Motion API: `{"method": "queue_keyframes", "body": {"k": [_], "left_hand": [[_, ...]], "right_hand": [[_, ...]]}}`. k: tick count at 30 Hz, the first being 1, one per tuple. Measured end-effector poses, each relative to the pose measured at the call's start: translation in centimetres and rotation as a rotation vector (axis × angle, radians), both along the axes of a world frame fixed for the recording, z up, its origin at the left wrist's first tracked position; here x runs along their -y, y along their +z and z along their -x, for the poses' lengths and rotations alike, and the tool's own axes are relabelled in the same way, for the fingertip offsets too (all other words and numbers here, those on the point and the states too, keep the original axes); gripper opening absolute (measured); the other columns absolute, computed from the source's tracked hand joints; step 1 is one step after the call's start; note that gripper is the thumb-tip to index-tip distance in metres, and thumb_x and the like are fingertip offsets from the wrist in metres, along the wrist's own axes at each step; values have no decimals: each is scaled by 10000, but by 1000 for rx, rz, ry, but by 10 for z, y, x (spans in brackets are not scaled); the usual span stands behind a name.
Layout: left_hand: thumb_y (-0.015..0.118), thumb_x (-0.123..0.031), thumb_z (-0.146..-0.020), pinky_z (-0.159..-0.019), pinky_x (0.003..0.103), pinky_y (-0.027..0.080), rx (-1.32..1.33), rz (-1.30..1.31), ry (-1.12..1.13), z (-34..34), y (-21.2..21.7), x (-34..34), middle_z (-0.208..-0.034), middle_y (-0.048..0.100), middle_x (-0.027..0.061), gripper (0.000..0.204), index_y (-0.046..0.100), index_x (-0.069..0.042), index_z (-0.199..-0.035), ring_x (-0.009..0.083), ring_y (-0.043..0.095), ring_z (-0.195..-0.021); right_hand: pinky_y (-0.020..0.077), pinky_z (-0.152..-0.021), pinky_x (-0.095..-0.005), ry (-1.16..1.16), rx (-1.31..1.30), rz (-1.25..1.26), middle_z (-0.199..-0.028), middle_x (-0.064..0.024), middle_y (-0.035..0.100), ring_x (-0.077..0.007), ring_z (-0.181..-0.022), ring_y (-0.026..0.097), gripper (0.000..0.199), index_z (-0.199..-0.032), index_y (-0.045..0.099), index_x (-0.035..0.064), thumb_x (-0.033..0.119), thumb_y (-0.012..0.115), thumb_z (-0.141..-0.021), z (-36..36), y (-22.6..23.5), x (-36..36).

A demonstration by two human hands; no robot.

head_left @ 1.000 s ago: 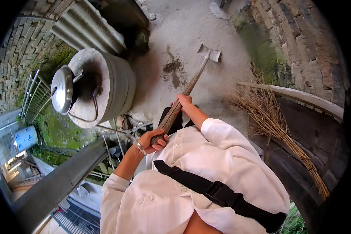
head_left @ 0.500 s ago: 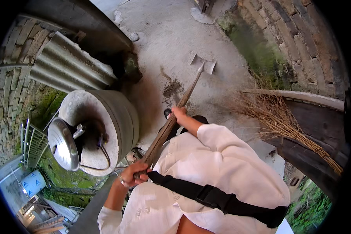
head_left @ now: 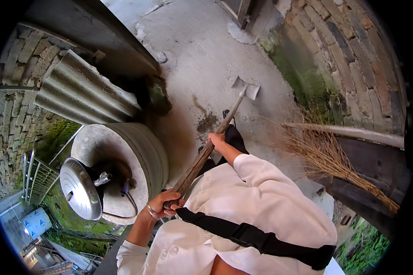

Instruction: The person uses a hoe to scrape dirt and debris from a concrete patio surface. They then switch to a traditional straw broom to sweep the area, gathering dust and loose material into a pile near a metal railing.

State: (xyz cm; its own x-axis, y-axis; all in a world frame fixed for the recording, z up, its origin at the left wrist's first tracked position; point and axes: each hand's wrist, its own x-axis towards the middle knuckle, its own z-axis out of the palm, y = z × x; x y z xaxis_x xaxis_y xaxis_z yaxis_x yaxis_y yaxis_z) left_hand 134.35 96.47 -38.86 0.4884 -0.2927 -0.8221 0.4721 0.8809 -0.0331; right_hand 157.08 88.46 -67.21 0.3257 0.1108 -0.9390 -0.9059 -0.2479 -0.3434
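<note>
I hold a long-handled shovel point(head_left: 193, 167) slanting away from me across my front. My left hand point(head_left: 164, 203), with a bracelet at its wrist, is closed round the near end of the rough wooden handle. Farther along, my right hand point(head_left: 217, 140) grips the same handle near its middle. At the far end the grey metal blade point(head_left: 251, 90) is at the concrete floor; whether it touches cannot be told. To the left of the handle lies a patch of dark loose dirt point(head_left: 206, 123). A dark shoe point(head_left: 226, 112) shows beside the handle.
A round concrete stove point(head_left: 153, 156) with a metal lid point(head_left: 80, 189) stands close on my left, below a corrugated sheet point(head_left: 85, 87). On the right a twig broom point(head_left: 335, 160) leans on dark boards point(head_left: 371, 153). Brick walls point(head_left: 353, 59) rise on either side.
One foot has come forward beside the handle. The shovel has gone slightly farther past the dirt, with both hands keeping their hold. The surroundings sit lower in the picture.
</note>
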Motion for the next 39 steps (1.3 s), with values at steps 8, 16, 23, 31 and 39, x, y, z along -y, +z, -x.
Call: {"method": "queue_keyframes", "body": {"k": [8,16,23,31,39], "left_hand": [[517,-120,-780,-290,138,234,22,112,146,-31,9,-77,-756,453,99,471,302,-79,-1197,72,378,-490],[594,-165,-751,-314,165,264,26,136,-114,-135,53,-167,-719,468,101,533,287,-51,-1172,100,412,-482],[617,-194,-734,-325,188,280,-18,19,-188,-242,-10,-185,-683,458,91,575,299,-129,-1208,93,414,-457],[600,-168,-725,-332,172,257,-29,-45,-91,-319,-53,-158,-728,482,81,521,320,-93,-1157,90,411,-480],[600,-154,-721,-331,186,276,-116,-168,-21,-310,-25,-162,-622,470,21,536,349,-79,-1188,73,373,-400]], "right_hand": [[494,-518,-380,-50,-97,16,-789,-186,526,-269,-607,570,216,-855,463,-93,22,515,-680,-32,15,-72],[477,-526,-348,153,-267,-150,-711,-133,576,-225,-630,603,204,-848,454,-41,93,524,-710,-119,59,-115],[478,-412,-399,192,53,107,-700,-170,568,-285,-587,606,321,-883,447,-133,86,555,-675,-225,-51,-163],[505,-418,-415,121,0,42,-697,-219,544,-315,-482,567,288,-856,431,-181,10,531,-665,-316,-57,-169],[491,-435,-389,323,25,128,-724,-236,564,-317,-520,602,427,-961,376,-186,64,554,-663,-295,-27,-199]]}}
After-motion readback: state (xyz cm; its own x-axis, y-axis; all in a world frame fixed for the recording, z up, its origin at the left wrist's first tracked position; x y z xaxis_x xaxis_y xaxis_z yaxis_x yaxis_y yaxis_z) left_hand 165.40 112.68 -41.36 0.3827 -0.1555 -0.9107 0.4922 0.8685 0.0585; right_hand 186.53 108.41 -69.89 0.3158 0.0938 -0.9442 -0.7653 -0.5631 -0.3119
